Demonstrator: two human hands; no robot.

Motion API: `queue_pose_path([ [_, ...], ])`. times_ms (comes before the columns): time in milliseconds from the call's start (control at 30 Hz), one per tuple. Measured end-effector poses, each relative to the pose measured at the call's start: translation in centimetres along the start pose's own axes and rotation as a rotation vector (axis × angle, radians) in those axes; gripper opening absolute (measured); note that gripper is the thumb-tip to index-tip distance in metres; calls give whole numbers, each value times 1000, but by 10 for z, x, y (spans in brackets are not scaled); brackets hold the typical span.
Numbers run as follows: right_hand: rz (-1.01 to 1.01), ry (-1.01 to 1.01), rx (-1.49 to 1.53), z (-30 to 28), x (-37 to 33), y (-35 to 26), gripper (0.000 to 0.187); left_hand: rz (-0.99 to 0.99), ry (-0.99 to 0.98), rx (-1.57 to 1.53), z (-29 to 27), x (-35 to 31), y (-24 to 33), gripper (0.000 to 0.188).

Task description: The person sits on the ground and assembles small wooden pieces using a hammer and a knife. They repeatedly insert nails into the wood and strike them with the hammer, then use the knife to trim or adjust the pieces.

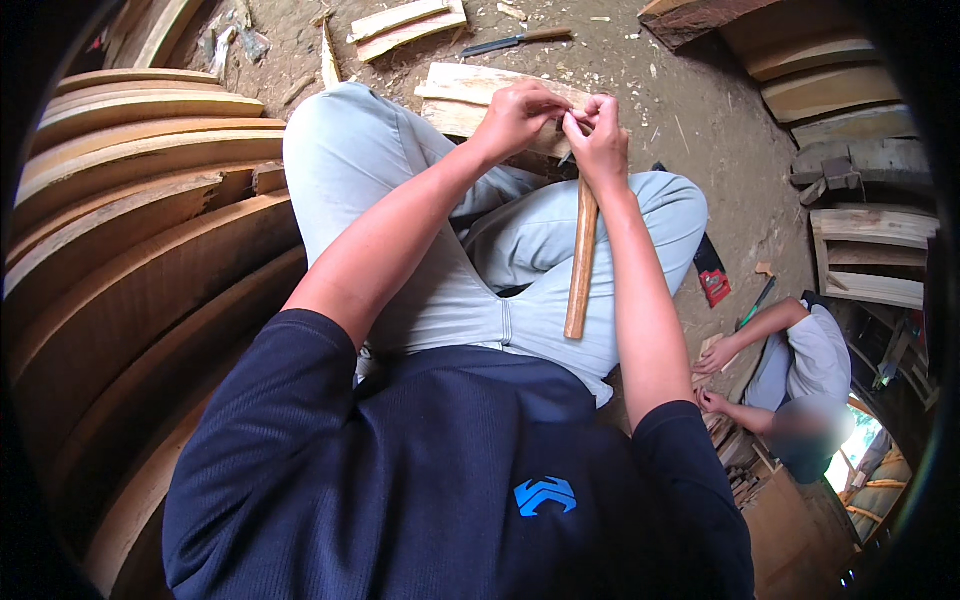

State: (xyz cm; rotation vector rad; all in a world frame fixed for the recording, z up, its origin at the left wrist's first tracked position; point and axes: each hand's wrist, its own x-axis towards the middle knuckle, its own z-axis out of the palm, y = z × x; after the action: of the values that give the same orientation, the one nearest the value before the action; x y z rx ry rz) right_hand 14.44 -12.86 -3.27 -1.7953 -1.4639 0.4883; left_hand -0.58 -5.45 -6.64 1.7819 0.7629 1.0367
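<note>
above the pale boards before our crossed legs, our left hand and right hand meet, fingertips pinched narrow; we cannot tell what they hold. the wooden handle slants from beneath our right hand across one leg. we judge a loose pinch could drop whatever is there, and a shifting leg could knock the handle aside.

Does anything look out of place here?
Possibly the knife-like tool: it lies loose on the dirt floor, just past the pale boards, amid scattered wood chips. A bare blade on the ground looks odd; I see nothing spilled.
</note>
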Motion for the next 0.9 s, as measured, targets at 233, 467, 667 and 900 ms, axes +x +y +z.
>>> queue_pose_path([
  [233,-47,13,-8,-2,-1,3,33,-11,37,-17,4,0,4,15],
  [467,-22,3,3,-2,-2,-1,33,-53,-21,24,4,1,5,14],
  [667,78,35,104,3,1,7,34,-80,-32,-94,3,0,-1,31],
  [900,92,35,115,4,2,9,34,34,-47,284,-6,0,-4,39],
])
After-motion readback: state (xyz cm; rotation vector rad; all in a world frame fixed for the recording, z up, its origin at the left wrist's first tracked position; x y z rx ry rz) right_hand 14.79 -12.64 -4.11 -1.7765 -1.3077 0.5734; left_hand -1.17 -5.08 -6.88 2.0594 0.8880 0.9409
